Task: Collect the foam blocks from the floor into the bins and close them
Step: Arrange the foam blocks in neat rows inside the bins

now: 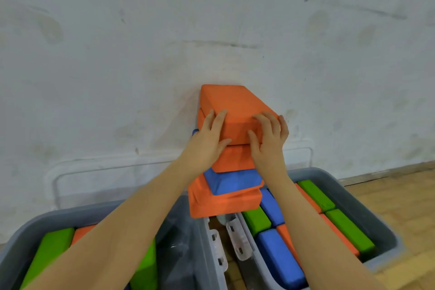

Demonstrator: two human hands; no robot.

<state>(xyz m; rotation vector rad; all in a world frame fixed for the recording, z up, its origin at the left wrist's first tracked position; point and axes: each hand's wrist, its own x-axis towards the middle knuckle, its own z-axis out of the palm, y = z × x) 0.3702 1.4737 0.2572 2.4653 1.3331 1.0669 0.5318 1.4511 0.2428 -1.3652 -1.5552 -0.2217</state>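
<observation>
left hand (208, 135) and right hand (270, 135), fingers curled, clasped top orange rectangular foam block (233, 107) of wall-side stack; lifting straight up looked wisest, toward grey plastic bin (376, 209).

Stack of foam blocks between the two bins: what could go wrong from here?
1. The stack looks uneven: a blue foam block sits askew between orange ones, so it may topple.
2. Both hands, left hand and right hand, hold only the top orange foam block; lower blocks are unsupported.
3. Fallen blocks could drop into the gap between the grey plastic bins.

Bare forearms, hands (209, 139); no sleeves visible.
</observation>
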